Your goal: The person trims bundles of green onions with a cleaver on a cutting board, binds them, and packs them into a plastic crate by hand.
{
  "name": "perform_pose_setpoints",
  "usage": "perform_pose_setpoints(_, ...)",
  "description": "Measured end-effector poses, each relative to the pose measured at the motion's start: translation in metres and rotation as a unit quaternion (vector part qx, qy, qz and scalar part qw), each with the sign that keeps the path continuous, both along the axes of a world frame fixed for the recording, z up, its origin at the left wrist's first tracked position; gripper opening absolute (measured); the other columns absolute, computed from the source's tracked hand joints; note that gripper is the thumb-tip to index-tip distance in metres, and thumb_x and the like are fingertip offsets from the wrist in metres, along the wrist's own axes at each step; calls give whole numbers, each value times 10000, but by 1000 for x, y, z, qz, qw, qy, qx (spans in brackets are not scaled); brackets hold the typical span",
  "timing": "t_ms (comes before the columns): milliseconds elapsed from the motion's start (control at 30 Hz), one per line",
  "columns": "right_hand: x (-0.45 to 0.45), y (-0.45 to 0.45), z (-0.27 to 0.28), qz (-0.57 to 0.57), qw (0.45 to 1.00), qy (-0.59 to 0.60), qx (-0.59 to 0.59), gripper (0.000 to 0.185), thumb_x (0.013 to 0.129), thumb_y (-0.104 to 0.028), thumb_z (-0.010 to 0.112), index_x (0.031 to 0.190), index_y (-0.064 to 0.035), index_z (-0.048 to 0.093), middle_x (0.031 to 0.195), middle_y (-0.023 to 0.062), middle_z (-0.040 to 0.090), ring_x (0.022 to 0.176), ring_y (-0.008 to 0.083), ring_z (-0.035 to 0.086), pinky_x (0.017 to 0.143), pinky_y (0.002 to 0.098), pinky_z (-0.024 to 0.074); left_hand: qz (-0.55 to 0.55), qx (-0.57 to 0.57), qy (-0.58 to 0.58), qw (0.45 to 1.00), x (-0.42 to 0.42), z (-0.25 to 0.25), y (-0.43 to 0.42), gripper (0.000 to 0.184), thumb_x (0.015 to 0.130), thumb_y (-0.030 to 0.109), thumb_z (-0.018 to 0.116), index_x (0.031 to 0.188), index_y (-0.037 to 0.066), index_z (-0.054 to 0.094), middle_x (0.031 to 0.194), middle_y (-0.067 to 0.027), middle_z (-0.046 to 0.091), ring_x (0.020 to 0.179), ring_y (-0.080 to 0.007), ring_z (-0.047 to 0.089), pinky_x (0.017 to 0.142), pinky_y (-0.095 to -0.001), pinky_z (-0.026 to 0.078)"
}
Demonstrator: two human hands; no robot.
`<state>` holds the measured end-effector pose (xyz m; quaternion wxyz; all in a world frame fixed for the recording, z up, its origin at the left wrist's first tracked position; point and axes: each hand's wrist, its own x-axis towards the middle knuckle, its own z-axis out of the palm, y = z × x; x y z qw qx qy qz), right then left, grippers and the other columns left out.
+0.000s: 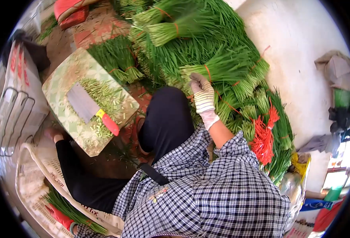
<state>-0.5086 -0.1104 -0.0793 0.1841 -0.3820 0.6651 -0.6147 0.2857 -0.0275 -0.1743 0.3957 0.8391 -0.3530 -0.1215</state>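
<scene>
My left hand point(60, 219), in a red glove, grips a tied bundle of garlic chives point(70, 206) inside a white woven sack point(28, 194) at the lower left. My right hand point(202, 92) wears a whitish striped glove with grey fingertips. Its fingers are curled close to the cut ends of another chive bundle point(226, 65) on the big pile; what they hold, if anything, cannot be made out. Orange bands go round the bundles. A cluster of red ties point(264, 137) lies on the greens to the right of my right forearm.
A cleaver point(81, 102) with a red and yellow handle rests on a patterned board point(56, 75) strewn with chopped stem ends. Two bundles point(117, 59) lie beyond the board. Folded white sacks point(18, 103) stand at the left, a white wall point(290, 51) at the right.
</scene>
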Motion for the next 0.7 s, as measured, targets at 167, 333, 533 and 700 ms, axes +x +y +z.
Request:
perform_pose_setpoints(167,-66,46,-70,-148,960,-216,103,424,910,-202,661,1266,9,569,1021,69,652,873,142,593,806,271,485,-133,-34,-15,990,-112,81,-46,647,1003,402,507,1520,64,316,1501,-172,412,1352,-274,425,1082,-345,358)
perform_pose_setpoints(333,-123,35,-125,-185,940,-283,47,746,864,-302,706,1423,71,381,1370,210,522,1179,276,546,1002,355,417,-220,5,-24,975,-186,80,-91,579,1010,333,529,1517,121,346,1327,-193,551,1162,-235,561,966,-335,443)
perform_pose_setpoints(533,-144,-18,-115,-292,906,-289,98,797,814,-490,727,1335,62,484,1311,181,555,1090,258,553,939,397,454,-311,4,-121,943,-278,71,-113,590,973,209,567,1494,39,348,1511,-185,392,1411,-314,350,1159,-397,258)
perform_pose_setpoints(700,-162,-42,-126,-256,863,-431,-58,785,786,-340,824,1297,133,460,1241,188,607,992,298,644,895,410,530,-379,-13,-125,917,-323,63,-121,592,938,131,585,1465,-13,359,1504,-208,389,1407,-331,353,1166,-388,257)
